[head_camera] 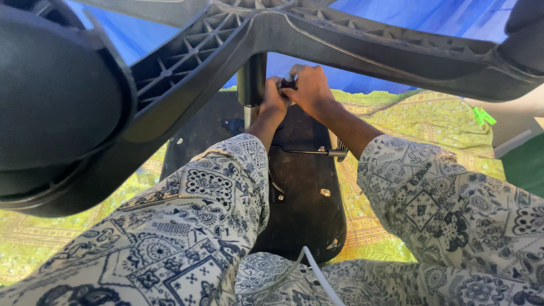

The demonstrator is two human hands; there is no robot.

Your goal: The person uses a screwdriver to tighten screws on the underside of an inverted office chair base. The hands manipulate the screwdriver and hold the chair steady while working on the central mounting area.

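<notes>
Both your hands are bunched together up at the chair's gas-lift column (251, 79). Your left hand (274, 102) is closed just beside the column, and your right hand (309, 90) is curled over a small dark part (288, 84) pinched between the two; what that part is, you cannot tell from here, as your fingers cover most of it.

You are working on an upturned office chair. Its seat underside (306, 187) lies flat on the yellow-green patterned cloth (430, 122), running from your hands back toward your lap, and its star base (317, 34) spreads overhead, with a castor wheel (51, 96) filling the near left of your view.

To do this well, keep your left hand as the brace, snug to the column, and let your right hand do the fine work. Hold your wrists low so the base spokes above do not crowd your knuckles. Mind the metal lever rod (309, 151) crossing the underside just below your right forearm; your sleeve (408, 170) could catch its end. A white cable (320, 275) trails over your lap, so keep it clear of the seat edge.
</notes>
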